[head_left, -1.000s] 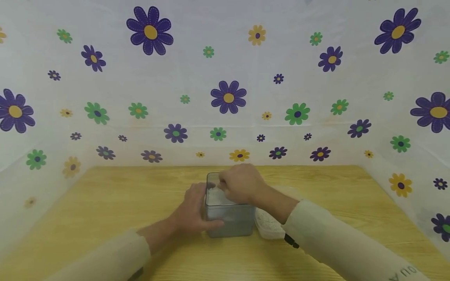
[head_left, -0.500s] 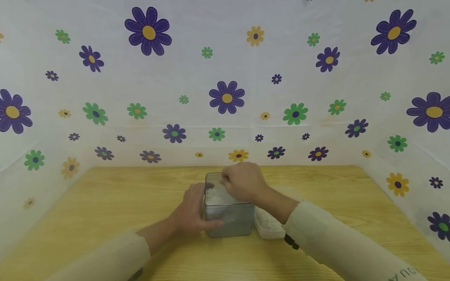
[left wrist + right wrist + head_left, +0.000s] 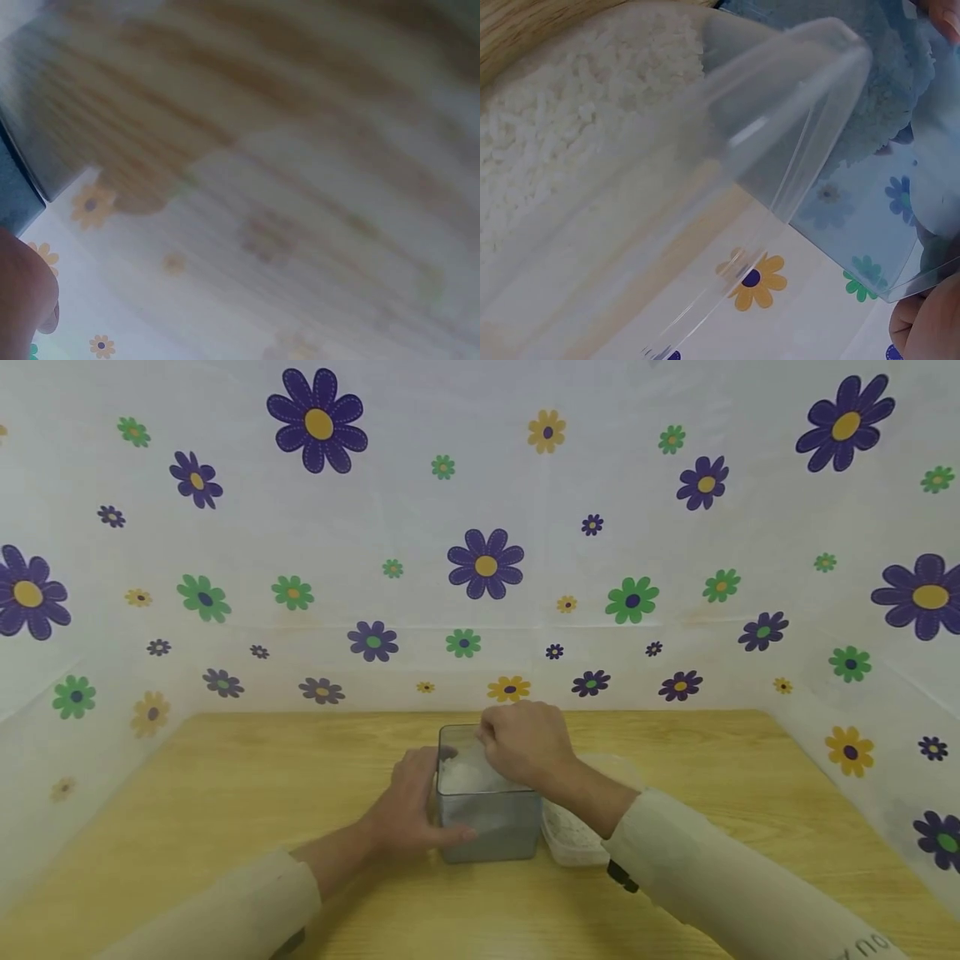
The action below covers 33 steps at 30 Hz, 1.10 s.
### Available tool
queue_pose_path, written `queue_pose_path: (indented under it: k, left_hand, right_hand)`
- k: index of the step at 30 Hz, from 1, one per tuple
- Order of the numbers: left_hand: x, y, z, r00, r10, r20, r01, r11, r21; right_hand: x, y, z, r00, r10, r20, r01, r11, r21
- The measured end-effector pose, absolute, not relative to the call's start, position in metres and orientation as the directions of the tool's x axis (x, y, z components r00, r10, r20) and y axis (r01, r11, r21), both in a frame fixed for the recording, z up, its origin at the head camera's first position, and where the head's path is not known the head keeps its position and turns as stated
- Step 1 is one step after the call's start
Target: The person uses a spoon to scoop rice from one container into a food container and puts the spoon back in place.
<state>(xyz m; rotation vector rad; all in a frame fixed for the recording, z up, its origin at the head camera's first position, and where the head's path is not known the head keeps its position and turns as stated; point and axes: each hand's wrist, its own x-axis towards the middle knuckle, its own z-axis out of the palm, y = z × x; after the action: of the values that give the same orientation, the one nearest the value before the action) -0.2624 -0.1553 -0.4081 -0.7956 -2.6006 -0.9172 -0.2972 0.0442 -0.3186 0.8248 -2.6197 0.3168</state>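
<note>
A tall blue-grey see-through box (image 3: 491, 828) stands on the table with white rice (image 3: 467, 773) inside it. My left hand (image 3: 407, 810) grips it at the left, thumb across the front wall and fingers along the side. Over the box's right part, my right hand (image 3: 527, 743) is curled with knuckles up. In the right wrist view its fingers (image 3: 930, 322) sit by the rim, beside a pale, rounded scoop-like thing (image 3: 939, 161) that dips into the box; its handle is hidden. A shallow clear plastic container (image 3: 576, 853) of rice grains (image 3: 547, 127) stands right of the box, partly under my right forearm.
The wooden table (image 3: 285, 777) runs back to a white flower-printed cloth (image 3: 405, 518), which also closes off both sides. The clear container's raised edge (image 3: 832, 45) lies close under the right wrist.
The right hand has shifted slightly right and away from me over the box. The left hand keeps its place, and box and clear container stand where they were.
</note>
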Motion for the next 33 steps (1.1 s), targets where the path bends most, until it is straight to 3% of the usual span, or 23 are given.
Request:
queue_pose_path:
  k: [10, 20, 33]
  left_hand:
    - [-0.264, -0.156, -0.411, -0.783, 0.409, 0.469, 0.610, 0.650, 0.452]
    - [-0.269, -0.151, -0.419, -0.815, 0.394, 0.425, 0.574, 0.652, 0.495]
    - [-0.270, -0.156, -0.415, -0.774, 0.416, 0.477, 0.621, 0.644, 0.446]
  right_hand:
    - [-0.293, 0.047, -0.316, -0.760, -0.480, 0.437, -0.579, 0.806, -0.122]
    - [-0.295, 0.055, -0.320, -0.751, -0.449, 0.484, -0.571, 0.810, -0.132]
    - [-0.293, 0.071, -0.318, -0.822, -0.338, 0.459, -0.513, 0.790, -0.336]
